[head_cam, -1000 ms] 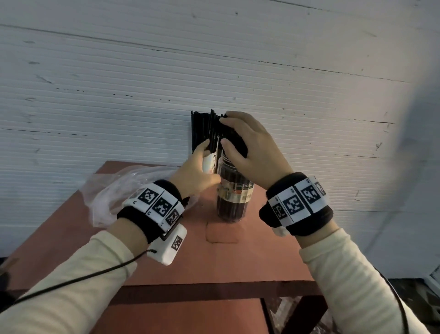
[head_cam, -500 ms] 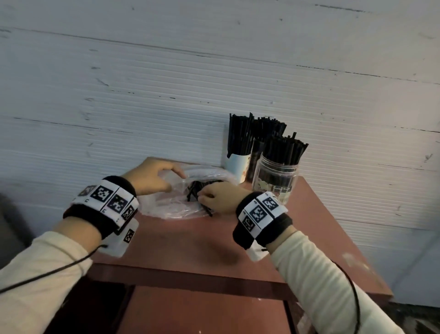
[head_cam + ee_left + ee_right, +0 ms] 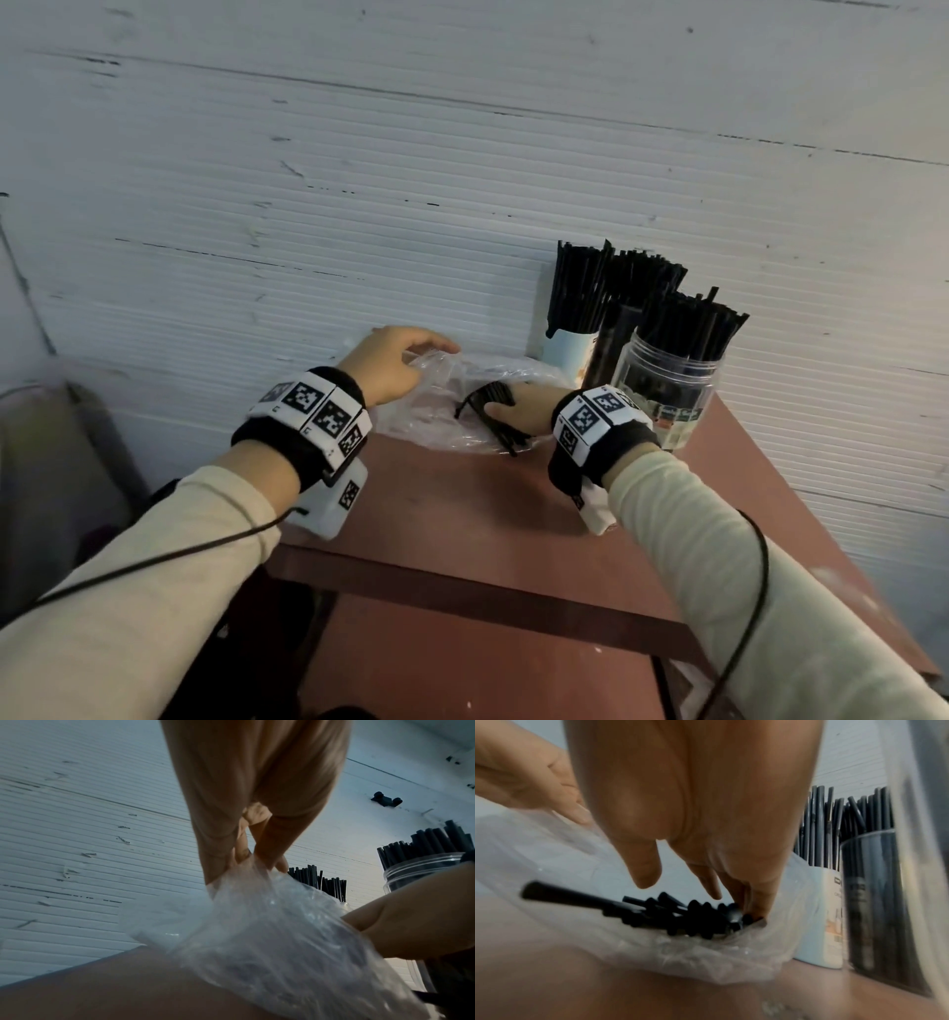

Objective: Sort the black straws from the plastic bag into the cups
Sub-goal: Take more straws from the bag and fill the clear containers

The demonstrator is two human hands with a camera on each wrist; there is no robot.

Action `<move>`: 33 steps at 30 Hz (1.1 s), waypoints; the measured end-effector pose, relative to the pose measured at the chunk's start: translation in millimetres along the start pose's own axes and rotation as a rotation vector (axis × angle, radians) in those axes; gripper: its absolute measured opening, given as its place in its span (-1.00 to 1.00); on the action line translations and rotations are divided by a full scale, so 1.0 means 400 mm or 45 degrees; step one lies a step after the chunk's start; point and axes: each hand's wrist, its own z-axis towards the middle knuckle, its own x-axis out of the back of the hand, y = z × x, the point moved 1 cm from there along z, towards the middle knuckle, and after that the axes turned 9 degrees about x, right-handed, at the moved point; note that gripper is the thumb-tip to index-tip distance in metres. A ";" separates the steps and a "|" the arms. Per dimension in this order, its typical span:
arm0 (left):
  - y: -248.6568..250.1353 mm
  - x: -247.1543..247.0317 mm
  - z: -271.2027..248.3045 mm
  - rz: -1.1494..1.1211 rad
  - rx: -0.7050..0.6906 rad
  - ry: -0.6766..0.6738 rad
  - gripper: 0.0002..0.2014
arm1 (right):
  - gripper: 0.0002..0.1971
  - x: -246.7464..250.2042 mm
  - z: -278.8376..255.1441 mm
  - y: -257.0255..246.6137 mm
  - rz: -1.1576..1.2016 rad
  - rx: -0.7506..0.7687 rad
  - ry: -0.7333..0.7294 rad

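A clear plastic bag [image 3: 436,411] lies on the red-brown table [image 3: 462,519] near the wall. My left hand [image 3: 390,360] pinches the bag's upper edge and holds it up, seen closely in the left wrist view [image 3: 257,860]. My right hand [image 3: 518,411] is inside the bag over a small heap of black straws [image 3: 680,914]. Its fingertips [image 3: 754,902] touch the far ends of the straws while the thumb stays apart above them. To the right stand a white paper cup [image 3: 570,349], a dark cup [image 3: 611,344] and a clear jar [image 3: 662,390], each packed with upright black straws.
A ribbed white wall [image 3: 411,180] rises right behind the table. The cups stand close to my right wrist. A grey object [image 3: 51,462] sits off the table's left side. The table's front edge [image 3: 462,580] is below my forearms.
A second ago both hands were at the straw cups. They moved left to the bag, the left lifting its edge and the right reaching in; since half a second ago they have barely moved.
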 end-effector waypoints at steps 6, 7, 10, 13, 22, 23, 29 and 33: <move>-0.007 -0.014 0.019 -0.125 0.021 0.014 -0.39 | -0.50 0.001 0.013 -0.007 0.002 0.024 0.037; -0.008 -0.014 0.020 -0.148 0.022 0.013 -0.40 | -0.50 0.002 0.010 -0.009 0.002 0.052 0.051; -0.014 -0.015 0.027 -0.216 0.021 0.018 -0.42 | -0.47 0.001 0.001 -0.018 0.032 0.136 0.008; -0.014 -0.018 0.030 -0.240 0.016 0.030 -0.44 | -0.58 0.004 0.004 -0.023 0.037 0.179 -0.014; -0.003 -0.015 0.036 -0.233 -0.022 0.029 -0.50 | -0.76 0.025 -0.017 -0.012 0.163 0.327 0.138; -0.002 -0.014 0.035 -0.226 -0.024 0.021 -0.50 | -0.77 0.029 -0.018 -0.010 0.169 0.336 0.154; -0.001 -0.011 0.030 -0.162 0.012 -0.050 -0.49 | -0.86 0.042 -0.046 0.008 0.349 0.362 0.234; 0.000 -0.011 0.025 -0.127 0.009 -0.074 -0.49 | -0.83 0.039 -0.066 0.019 0.440 0.360 0.269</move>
